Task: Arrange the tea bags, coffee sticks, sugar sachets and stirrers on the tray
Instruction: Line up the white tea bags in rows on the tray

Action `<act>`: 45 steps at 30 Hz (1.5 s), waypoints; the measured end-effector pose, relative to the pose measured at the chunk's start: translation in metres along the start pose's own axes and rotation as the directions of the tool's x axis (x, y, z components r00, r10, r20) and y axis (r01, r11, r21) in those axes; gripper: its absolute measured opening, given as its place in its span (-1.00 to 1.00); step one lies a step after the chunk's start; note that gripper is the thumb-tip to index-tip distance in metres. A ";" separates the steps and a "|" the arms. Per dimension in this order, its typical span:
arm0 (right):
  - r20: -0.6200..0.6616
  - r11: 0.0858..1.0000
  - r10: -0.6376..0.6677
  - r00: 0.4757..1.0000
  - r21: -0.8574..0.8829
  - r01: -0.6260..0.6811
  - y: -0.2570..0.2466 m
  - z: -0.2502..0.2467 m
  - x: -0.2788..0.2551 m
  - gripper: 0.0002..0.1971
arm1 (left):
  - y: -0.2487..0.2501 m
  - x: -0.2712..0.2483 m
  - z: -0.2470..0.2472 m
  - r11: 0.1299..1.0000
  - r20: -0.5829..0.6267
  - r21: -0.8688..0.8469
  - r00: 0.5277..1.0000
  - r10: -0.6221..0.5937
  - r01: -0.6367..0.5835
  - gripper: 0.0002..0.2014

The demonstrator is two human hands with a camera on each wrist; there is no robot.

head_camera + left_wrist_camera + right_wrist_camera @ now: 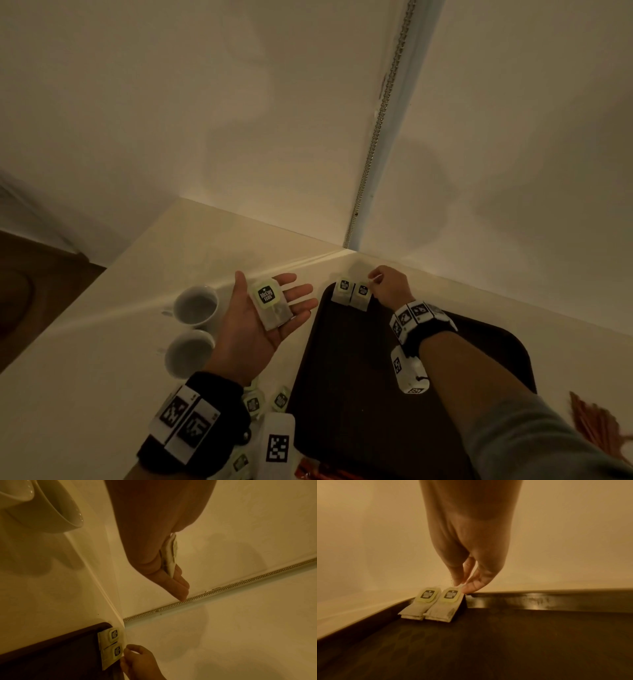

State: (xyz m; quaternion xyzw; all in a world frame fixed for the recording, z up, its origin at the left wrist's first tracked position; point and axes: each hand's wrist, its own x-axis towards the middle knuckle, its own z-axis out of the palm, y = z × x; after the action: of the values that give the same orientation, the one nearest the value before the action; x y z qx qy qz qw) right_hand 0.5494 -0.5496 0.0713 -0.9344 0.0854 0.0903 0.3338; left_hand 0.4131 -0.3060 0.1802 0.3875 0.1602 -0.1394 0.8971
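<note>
A dark brown tray [359, 394] lies on the pale counter. Two tea bags lean side by side against its far left rim [505, 599]: the left one [342, 291] [423, 601] and the right one [360, 295] [445, 603] [113, 654]. My right hand [388, 284] [464, 585] pinches the top corner of the right tea bag with thumb and fingertips. My left hand [270, 308] is held palm up beside the tray, fingers straight, with a third tea bag [272, 303] [169, 555] lying flat on it.
Two white cups [197, 305] [188, 353] stand left of my left hand. More tea bags [253, 404] lie on the counter under my left wrist. Orange-brown sticks [596, 421] lie at the right edge. Walls meet in a corner just behind the tray.
</note>
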 end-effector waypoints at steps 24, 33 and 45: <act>-0.011 0.670 -0.723 0.691 0.236 0.704 -0.178 -0.126 -0.146 -0.88 | 0.015 -0.005 0.041 0.748 0.258 0.335 0.819 0.513 -0.573 -0.64; -0.097 0.705 -0.688 0.720 0.148 0.694 -0.193 -0.129 -0.163 -0.88 | 0.004 -0.017 0.052 0.874 0.354 0.175 0.857 0.374 -0.453 -0.80; -0.052 0.765 -0.638 0.769 0.076 0.640 -0.194 -0.128 -0.166 -0.81 | 0.001 -0.022 0.055 0.924 0.297 0.124 0.902 0.313 -0.362 -0.82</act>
State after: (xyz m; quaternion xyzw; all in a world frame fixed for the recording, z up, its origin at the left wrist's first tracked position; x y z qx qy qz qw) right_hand 0.4455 -0.4670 0.3238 -0.8929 -0.2295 -0.0435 0.3849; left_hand 0.4035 -0.3434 0.2247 0.4644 -0.0470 -0.0467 0.8832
